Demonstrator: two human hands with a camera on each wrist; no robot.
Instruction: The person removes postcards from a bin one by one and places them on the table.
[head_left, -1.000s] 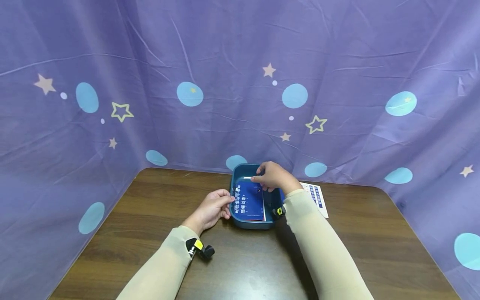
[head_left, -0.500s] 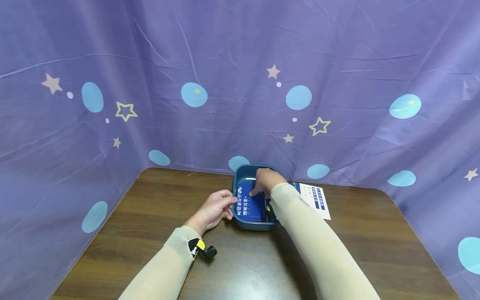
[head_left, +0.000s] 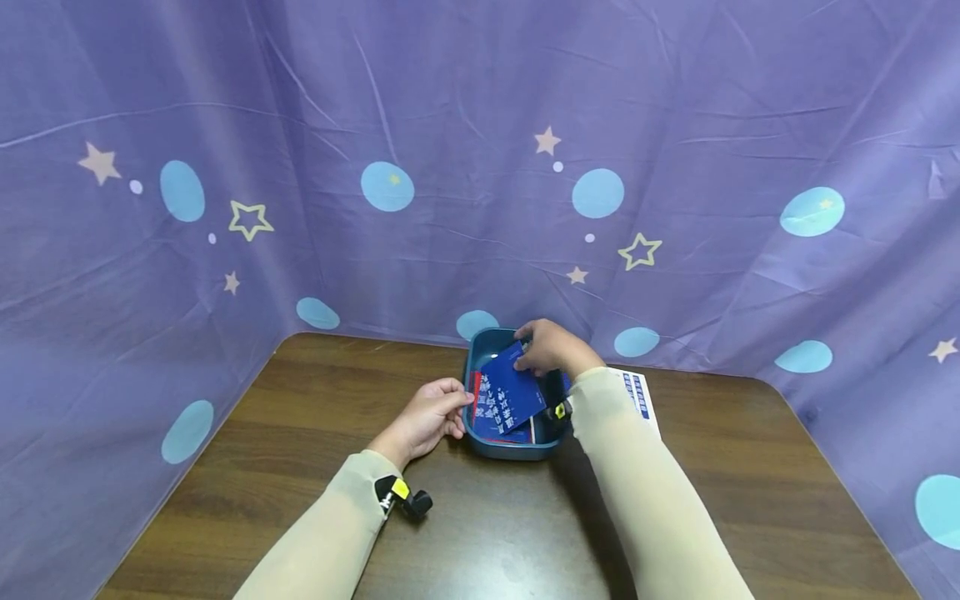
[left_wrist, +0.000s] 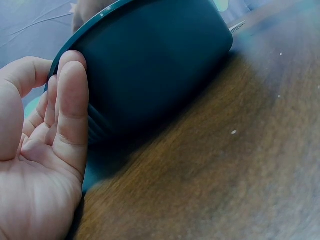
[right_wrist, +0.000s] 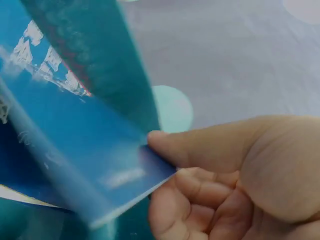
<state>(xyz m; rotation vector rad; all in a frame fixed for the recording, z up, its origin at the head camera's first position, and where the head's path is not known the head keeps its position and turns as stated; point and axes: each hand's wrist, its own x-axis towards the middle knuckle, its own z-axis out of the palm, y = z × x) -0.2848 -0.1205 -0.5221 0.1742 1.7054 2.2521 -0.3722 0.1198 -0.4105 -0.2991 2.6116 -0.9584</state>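
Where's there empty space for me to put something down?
The table is bare left of the left hand, right of the white sheet and right sleeve, and between both sleeves before the bin. The bin is crowded: the right hand pinches a blue leaflet above other papers.

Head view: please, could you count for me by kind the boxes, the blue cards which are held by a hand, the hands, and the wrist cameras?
Boxes: 1, the teal box
Held blue cards: 1, the blue card
Hands: 2, the left hand and right hand
Wrist cameras: 2, the left wrist camera and right wrist camera
Total: 6
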